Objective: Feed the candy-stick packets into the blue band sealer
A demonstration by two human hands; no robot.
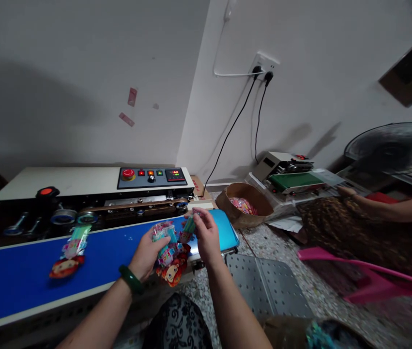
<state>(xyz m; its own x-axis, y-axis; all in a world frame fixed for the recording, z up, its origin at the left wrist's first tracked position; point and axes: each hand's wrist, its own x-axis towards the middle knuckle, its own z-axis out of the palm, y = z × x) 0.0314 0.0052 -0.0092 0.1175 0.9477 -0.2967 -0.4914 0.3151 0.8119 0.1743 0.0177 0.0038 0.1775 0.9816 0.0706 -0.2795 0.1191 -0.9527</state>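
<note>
My left hand (146, 254), with a green bangle (130, 279) on its wrist, is closed around several shiny printed packets (165, 242). They hold turquoise sticks and show a red-haired cartoon figure at the lower end. Between the fingers and thumb of my right hand (208, 237) is a single packet (188, 228) of the same sort, close beside the bunch. Both hands are over the right end of a blue conveyor belt (118, 247) on a band sealing machine (75, 180). Farther left on the belt lies another packet (71, 254), its top edge at the sealing rollers.
A cardboard box (227, 213) with pink packets stands beyond the belt's end. Past it is a second sealer with a green belt (295, 181). Another person's arm (387, 209) is at right, near a fan (390, 150) and a pink plastic frame (365, 271). A grey perforated surface (267, 286) lies below.
</note>
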